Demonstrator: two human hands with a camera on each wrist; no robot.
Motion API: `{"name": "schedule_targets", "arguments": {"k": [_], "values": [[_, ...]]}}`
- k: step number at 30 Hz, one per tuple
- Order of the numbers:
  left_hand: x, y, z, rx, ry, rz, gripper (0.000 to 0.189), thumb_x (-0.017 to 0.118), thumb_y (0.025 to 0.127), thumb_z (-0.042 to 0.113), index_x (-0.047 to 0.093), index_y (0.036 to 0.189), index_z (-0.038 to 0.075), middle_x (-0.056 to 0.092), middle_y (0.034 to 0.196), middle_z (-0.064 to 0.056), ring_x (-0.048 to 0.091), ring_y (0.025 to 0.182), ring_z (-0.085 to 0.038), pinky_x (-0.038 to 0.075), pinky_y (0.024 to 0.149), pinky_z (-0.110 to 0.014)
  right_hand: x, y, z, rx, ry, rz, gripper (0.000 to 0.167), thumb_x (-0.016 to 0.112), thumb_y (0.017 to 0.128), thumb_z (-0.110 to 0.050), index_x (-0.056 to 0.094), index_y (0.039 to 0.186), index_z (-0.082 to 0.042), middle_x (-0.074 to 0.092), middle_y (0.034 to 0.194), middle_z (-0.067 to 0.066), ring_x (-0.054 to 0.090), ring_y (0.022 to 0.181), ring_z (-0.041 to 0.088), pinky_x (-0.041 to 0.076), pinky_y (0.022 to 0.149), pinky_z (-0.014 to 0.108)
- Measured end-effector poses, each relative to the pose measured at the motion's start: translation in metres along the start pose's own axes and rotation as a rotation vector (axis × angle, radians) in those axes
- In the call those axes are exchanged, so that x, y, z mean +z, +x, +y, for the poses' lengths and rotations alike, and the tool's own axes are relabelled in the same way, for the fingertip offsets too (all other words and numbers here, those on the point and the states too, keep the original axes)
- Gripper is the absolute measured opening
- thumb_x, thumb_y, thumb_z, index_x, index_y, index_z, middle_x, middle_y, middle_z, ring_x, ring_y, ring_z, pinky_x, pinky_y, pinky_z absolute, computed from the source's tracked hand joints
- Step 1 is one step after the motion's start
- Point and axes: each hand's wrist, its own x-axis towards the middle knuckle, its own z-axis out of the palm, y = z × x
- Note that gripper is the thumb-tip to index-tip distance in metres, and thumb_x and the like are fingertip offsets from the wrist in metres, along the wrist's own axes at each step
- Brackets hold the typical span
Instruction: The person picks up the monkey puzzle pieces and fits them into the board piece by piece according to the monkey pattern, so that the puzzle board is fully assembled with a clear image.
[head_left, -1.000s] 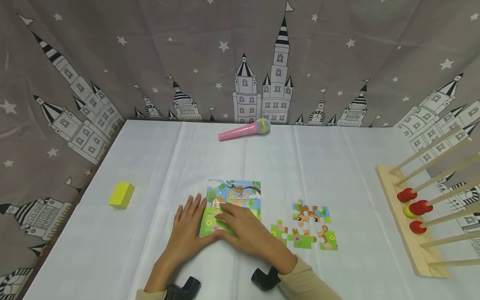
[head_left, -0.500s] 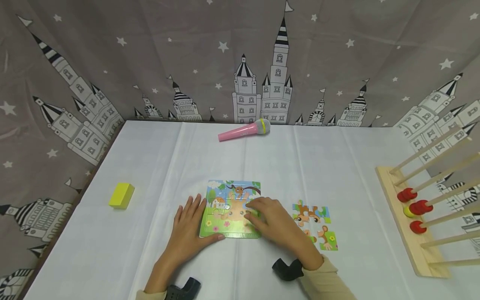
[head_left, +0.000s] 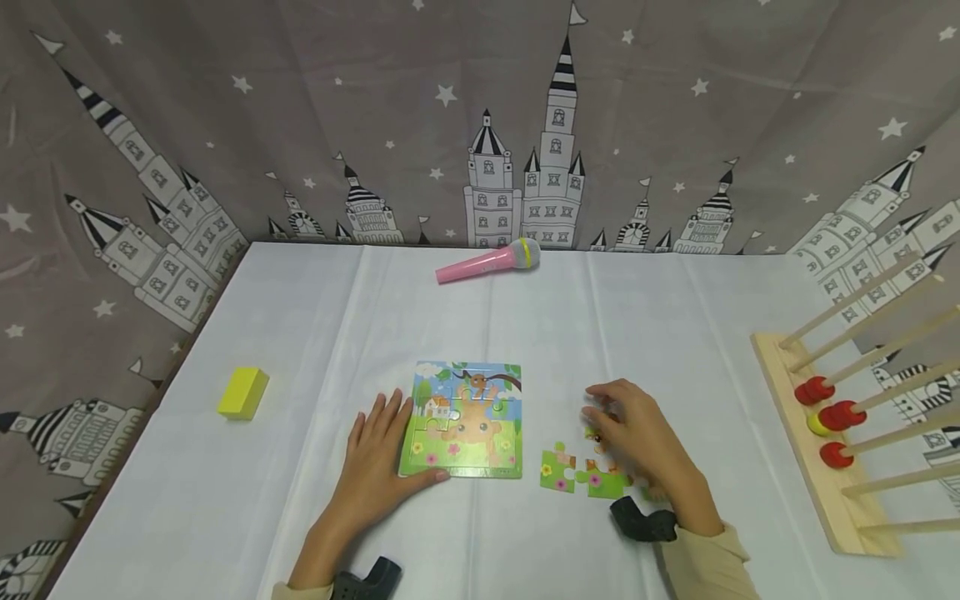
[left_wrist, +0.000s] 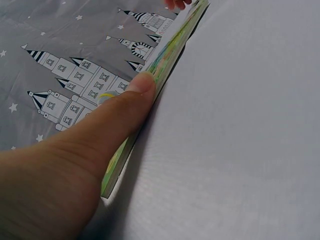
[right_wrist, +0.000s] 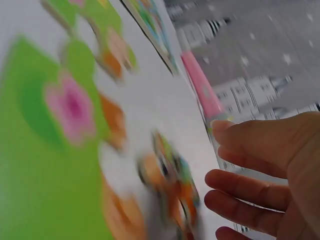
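My left hand (head_left: 375,458) lies along the left side of a square jigsaw board (head_left: 480,472), its fingers spread. In the left wrist view the thumb (left_wrist: 120,110) presses on the board's near edge. Several pieces sit in the board's upper and left part, while a pale printed animal shows at lower right. My right hand (head_left: 637,425) hovers over loose jigsaw pieces (head_left: 557,468), hiding some of them. Its fingers are loosely bent with a gap to the thumb, and they hold nothing. The right wrist view shows a green piece with a pink flower (right_wrist: 70,105) up close, blurred.
A pink toy microphone (head_left: 480,265) lies at the table's back edge. At left stands a yellow block (head_left: 243,393). A wooden peg rack (head_left: 817,450) with red and yellow beads occupies the right side, its pegs leaning outward. A castle-print curtain (head_left: 300,100) hangs behind.
My right hand has left the board and moved right, over the loose pieces, uncovering the board's lower right. The left hand stays in place.
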Motion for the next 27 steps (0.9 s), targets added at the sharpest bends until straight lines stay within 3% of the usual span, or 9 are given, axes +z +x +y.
{"name": "schedule_targets", "arguments": {"k": [5,12,18,23,27], "values": [[0.000,-0.001,0.000,0.002,-0.001,0.006,0.103,0.067,0.065,0.063,0.029,0.142,0.006,0.020,0.151,-0.012,0.010,0.141,-0.033,0.006,0.112,-0.052,-0.014,-0.002,0.014,0.071,0.013,0.026,0.030,0.063,0.084,-0.017,0.063,0.109,-0.001,0.062,0.100,0.012,0.059,0.092,0.025,0.050,0.079,0.042],[0.000,0.000,0.000,0.001,0.004,0.006,0.103,0.067,0.065,0.063,0.029,0.142,0.006,0.020,0.151,-0.012,0.010,0.141,-0.032,0.006,0.112,-0.052,-0.019,-0.003,0.022,0.148,0.005,-0.005,0.031,0.061,0.087,-0.023,0.063,0.110,-0.003,0.062,0.104,0.014,0.058,0.099,0.030,0.048,0.084,0.046],[-0.001,0.000,0.001,0.000,-0.001,0.004,0.103,0.068,0.064,0.062,0.030,0.141,0.005,0.021,0.151,-0.013,0.010,0.141,-0.033,0.006,0.111,-0.052,-0.017,-0.003,0.022,0.133,-0.012,-0.025,0.033,0.063,0.084,-0.021,0.063,0.110,-0.001,0.060,0.103,0.014,0.057,0.097,0.030,0.047,0.082,0.045],[-0.001,0.000,0.001,0.000,-0.003,0.003,0.103,0.068,0.064,0.062,0.030,0.141,0.005,0.021,0.151,-0.013,0.010,0.141,-0.033,0.006,0.112,-0.052,-0.015,-0.004,0.021,0.065,-0.087,-0.046,0.038,0.068,0.080,-0.024,0.063,0.109,0.000,0.056,0.099,0.015,0.052,0.085,0.024,0.043,0.069,0.033],[-0.001,-0.001,0.001,0.000,-0.002,0.007,0.103,0.068,0.064,0.061,0.030,0.141,0.005,0.021,0.151,-0.013,0.011,0.140,-0.033,0.006,0.112,-0.052,-0.015,-0.007,0.019,0.028,-0.126,-0.061,0.047,0.072,0.075,-0.030,0.062,0.112,-0.002,0.054,0.102,0.017,0.050,0.087,0.025,0.042,0.069,0.035]]}}
